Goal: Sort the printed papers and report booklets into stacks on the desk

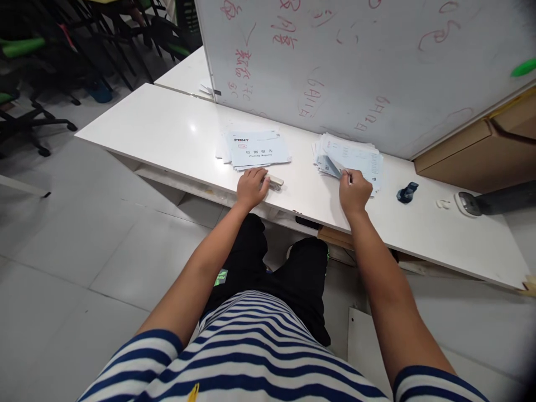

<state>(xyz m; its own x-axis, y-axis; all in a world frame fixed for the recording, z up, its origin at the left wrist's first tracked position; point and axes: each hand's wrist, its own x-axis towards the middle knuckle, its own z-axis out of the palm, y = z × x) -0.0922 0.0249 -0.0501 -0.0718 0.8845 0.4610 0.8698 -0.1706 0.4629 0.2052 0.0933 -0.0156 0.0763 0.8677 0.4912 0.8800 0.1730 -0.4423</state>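
Observation:
My left hand [252,188] is at the table's front edge, its fingers closed around the near end of a pale stapler [275,181] that points to the right. Just beyond it lies a stack of pale blue printed reports [260,149], the top one reading "Testing Report". Over on the right, my right hand [355,192] pinches the lifted corner of a sheet of paper [337,165]. That sheet belongs to a second, fanned-out pile of papers [363,154] and is bent upward at the corner.
Both piles rest on a long white table [167,131] against a whiteboard [347,72] with red writing. To the right are a dark blue object [407,192], a small white piece [443,204], a grey-and-white device [468,204] and cardboard boxes [456,148]. Office chairs [25,111] stand at far left.

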